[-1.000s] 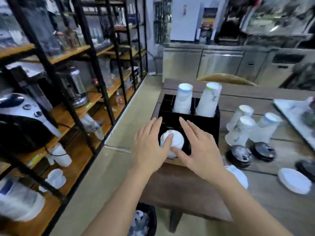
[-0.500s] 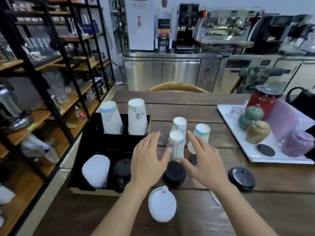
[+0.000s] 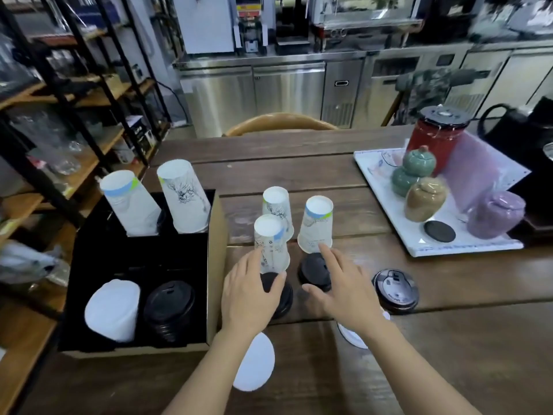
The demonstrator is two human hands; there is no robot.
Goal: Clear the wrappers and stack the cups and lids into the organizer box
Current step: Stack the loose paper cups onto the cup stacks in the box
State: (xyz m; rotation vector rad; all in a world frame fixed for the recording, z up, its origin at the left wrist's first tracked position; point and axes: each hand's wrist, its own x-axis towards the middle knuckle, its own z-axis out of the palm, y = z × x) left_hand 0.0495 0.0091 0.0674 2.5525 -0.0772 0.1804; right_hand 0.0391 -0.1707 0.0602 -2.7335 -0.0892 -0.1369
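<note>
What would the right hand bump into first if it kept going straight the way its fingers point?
Probably the upside-down cup with the blue band: the right hand points its index finger at the cup's rim, nearly touching it, though depth is unclear.

Café back area: steel undercounter fridges (image 3: 287, 94), espresso machine (image 3: 365, 10), stock shelving (image 3: 74, 115), takeaway cups (image 3: 317, 224) w/ lids (image 3: 395, 290).

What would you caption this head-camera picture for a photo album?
Both hands reach for black lids beside upturned paper cups and the organizer box.
</note>
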